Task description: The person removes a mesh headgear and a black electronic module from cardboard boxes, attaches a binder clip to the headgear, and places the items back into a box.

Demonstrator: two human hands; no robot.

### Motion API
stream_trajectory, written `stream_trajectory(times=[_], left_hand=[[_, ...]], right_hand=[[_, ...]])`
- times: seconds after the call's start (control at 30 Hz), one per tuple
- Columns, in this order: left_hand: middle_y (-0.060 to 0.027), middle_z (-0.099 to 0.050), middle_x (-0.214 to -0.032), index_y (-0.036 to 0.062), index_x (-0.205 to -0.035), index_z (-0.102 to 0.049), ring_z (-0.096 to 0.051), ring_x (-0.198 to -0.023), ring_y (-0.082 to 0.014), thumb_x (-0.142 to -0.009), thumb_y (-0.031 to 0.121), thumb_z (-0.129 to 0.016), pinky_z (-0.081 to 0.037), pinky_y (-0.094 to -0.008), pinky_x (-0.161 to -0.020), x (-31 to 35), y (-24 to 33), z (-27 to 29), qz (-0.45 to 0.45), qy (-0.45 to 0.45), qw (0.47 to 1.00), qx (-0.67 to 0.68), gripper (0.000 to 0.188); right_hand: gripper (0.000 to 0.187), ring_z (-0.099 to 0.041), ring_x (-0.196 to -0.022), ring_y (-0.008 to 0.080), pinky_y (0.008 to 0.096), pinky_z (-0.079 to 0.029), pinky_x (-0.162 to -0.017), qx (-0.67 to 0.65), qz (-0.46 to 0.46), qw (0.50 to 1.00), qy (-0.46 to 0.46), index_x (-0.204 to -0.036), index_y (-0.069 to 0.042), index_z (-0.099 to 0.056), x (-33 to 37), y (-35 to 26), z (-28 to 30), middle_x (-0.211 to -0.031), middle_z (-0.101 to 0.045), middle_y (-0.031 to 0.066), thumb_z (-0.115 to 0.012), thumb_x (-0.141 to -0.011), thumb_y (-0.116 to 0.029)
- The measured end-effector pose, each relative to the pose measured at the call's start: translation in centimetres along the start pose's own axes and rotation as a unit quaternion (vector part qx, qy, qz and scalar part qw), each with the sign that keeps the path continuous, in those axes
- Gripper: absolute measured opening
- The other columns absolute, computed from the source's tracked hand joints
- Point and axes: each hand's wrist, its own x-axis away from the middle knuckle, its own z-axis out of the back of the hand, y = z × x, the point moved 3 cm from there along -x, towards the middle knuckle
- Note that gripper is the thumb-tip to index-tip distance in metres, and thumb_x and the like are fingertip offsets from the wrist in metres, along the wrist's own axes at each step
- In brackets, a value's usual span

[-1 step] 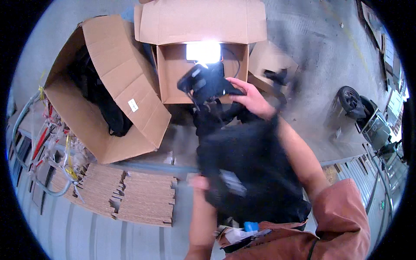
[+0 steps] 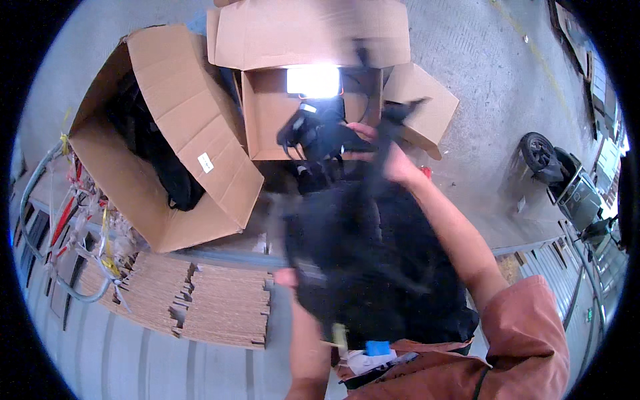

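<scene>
A black fabric bag with loose straps hangs in front of my body, blurred by motion. My right hand is closed around the upper part of the bag, beside bunched black straps. My left hand touches the bag's left edge; its fingers are smeared and partly hidden behind the fabric. Beyond the bunched straps stands an open cardboard box, with a brightly lit white panel at its far side. One dark strap swings up, blurred, over the box's right side.
At the left, a tilted cardboard box holds more black fabric items. Stacked brown cardboard pieces lie at the near left, by tangled straps and a grey hose. A black wheel stands on the floor at the right.
The bag's body has shifted a little left, and a loose strap has swung from the right to over the box. My left hand has moved slightly left and up.
</scene>
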Motion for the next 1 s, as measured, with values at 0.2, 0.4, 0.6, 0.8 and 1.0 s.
stream_trajectory(times=[0.2, 0.4, 0.6, 0.8, 1.0], left_hand=[[-0.0118, -0.073, -0.088, 0.0211, -0.131, -0.039, -0.071, -0.069, -0.0260, -0.104, 0.016, -0.044, -0.055, -0.0459, -0.074, 4.4, 8.6, 1.1, -0.169, -0.138, 0.976, 0.001, 0.028], [-0.0107, -0.071, -0.107, 0.0232, -0.143, -0.034, -0.072, -0.083, -0.0238, -0.102, 0.013, -0.047, -0.054, -0.0406, -0.081, 5.9, 13.5, -0.2, -0.174, -0.243, 0.951, -0.083, 0.044], [-0.0101, -0.067, -0.099, 0.0219, -0.142, -0.040, -0.067, -0.094, -0.0236, -0.106, 0.032, -0.039, -0.045, -0.0464, -0.098, 9.6, 16.8, -1.4, -0.179, -0.161, 0.963, -0.120, 0.037], [-0.0059, -0.063, -0.089, 0.0219, -0.142, -0.043, -0.061, -0.084, -0.0193, -0.106, 0.026, -0.040, -0.041, -0.0386, -0.094, 13.0, 18.5, -4.3, -0.271, -0.007, 0.951, -0.150, 0.037], [-0.0071, -0.064, -0.086, 0.0187, -0.141, -0.042, -0.063, -0.086, -0.0202, -0.107, 0.020, -0.037, -0.043, -0.0387, -0.094, 16.3, 20.7, -6.0, -0.210, -0.026, 0.954, -0.213, 0.034]], right_hand=[[0.054, -0.064, -0.107, 0.0362, 0.0430, -0.052, -0.091, 0.380, 0.021, 0.920, -0.091, -0.131, -0.015, -0.060, 2.9, -1.4, -2.5, -0.118, -0.067, 0.0171, -0.066, -0.077, -0.010], [0.049, -0.065, -0.108, 0.0340, 0.0402, -0.051, -0.093, 0.294, -0.030, 0.938, -0.184, -0.124, -0.009, -0.064, 4.2, -1.2, -2.4, -0.117, -0.068, 0.0171, -0.071, -0.076, -0.011], [0.038, -0.063, -0.089, 0.0149, 0.0328, -0.050, -0.084, 0.193, -0.101, 0.940, -0.263, -0.116, -0.001, -0.066, 5.2, -5.1, 0.3, -0.100, -0.072, 0.0103, -0.075, -0.081, -0.012], [0.034, -0.066, -0.088, 0.0147, 0.0315, -0.052, -0.081, 0.179, -0.151, 0.898, -0.373, -0.108, 0.002, -0.069, 10.4, -12.9, 4.3, -0.097, -0.073, 0.0118, -0.080, -0.079, -0.012], [0.036, -0.067, -0.079, 0.0134, 0.0300, -0.054, -0.073, 0.107, -0.201, 0.906, -0.357, -0.102, 0.003, -0.072, 14.8, -13.6, 8.7, -0.086, -0.074, 0.0102, -0.086, -0.073, -0.013]])
